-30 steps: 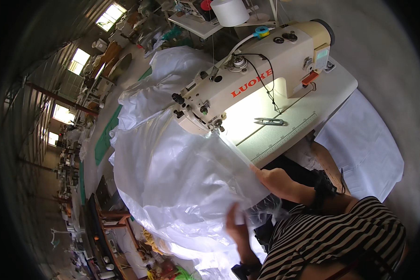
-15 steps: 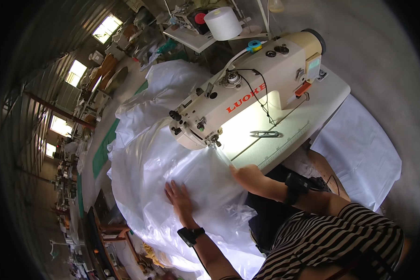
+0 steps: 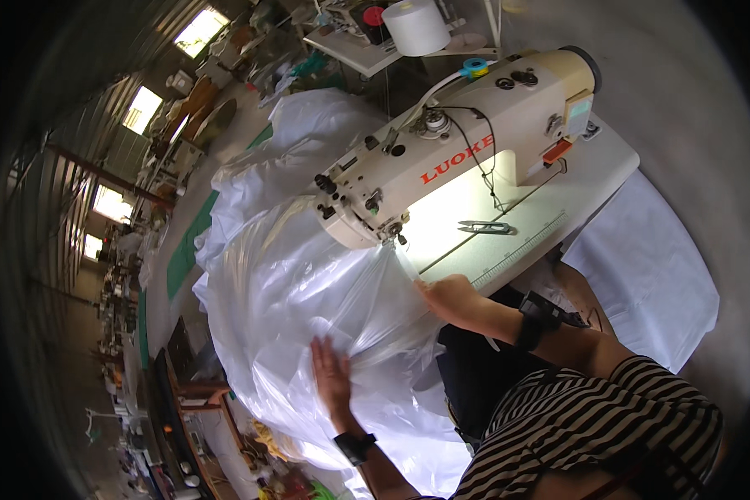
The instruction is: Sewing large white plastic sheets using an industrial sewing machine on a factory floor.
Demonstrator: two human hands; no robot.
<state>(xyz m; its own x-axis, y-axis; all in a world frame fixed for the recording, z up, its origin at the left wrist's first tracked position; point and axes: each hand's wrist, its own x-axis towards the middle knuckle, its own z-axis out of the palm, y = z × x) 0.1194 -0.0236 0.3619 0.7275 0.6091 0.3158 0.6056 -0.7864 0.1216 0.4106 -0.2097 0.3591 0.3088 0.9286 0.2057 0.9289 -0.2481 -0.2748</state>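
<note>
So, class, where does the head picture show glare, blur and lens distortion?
In the head view, light washes out part of the sewing machine's bed, and the white sheeting carries glossy highlights; also in the head view, the left grip has blurred fingers, the windows glare against a dim wall, and the fisheye bows straight edges and leaves black corners.

Pale worktop [image 3: 596,167], right corner rounded. Machine [image 3: 458,158] standing on it, lengthwise, lamplit patch under arm. Dark seam [image 3: 443,257] running roughly parallel to near edge. Snips [image 3: 496,228] lying across seam, tips toward left end, between machine and near edge. Printed scale [image 3: 521,248] along near edge. Small metal fitting [image 3: 590,131] toward right end, beside machine. White sheet [image 3: 283,292] covering left end, bunched, spilling past edge.
</note>
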